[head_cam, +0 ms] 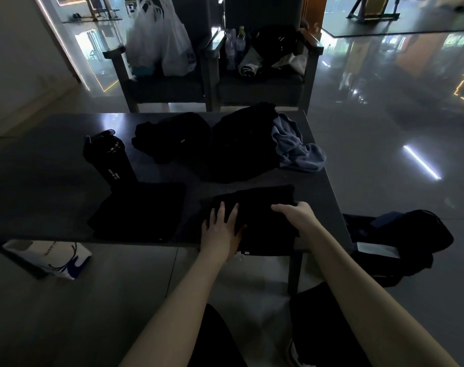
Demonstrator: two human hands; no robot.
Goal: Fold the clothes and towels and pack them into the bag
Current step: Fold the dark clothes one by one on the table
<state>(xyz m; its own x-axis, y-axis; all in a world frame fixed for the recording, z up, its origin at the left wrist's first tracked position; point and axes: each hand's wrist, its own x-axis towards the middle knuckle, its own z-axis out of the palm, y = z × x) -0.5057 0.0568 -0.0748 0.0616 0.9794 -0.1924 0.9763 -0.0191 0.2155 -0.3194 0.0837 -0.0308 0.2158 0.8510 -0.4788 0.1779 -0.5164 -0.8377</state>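
Note:
A folded black garment (262, 207) lies at the near right edge of the dark table (53, 186). My left hand (221, 229) presses flat on its left part with straight fingers. My right hand (295, 211) rests on its right side, fingers curled over the cloth. Another folded black garment (140, 210) lies to the left. Farther back sit two unfolded black piles (172, 139) (241, 144) and a crumpled blue towel (297, 149). A black bag (400, 245) stands on the floor right of the table.
A black bottle (111, 157) stands on the table behind the left folded garment. A white printed bag (50, 258) lies on the floor under the table's left side. Two dark chairs (212, 83) behind the table hold plastic bags (159, 41), bottles and a dark backpack.

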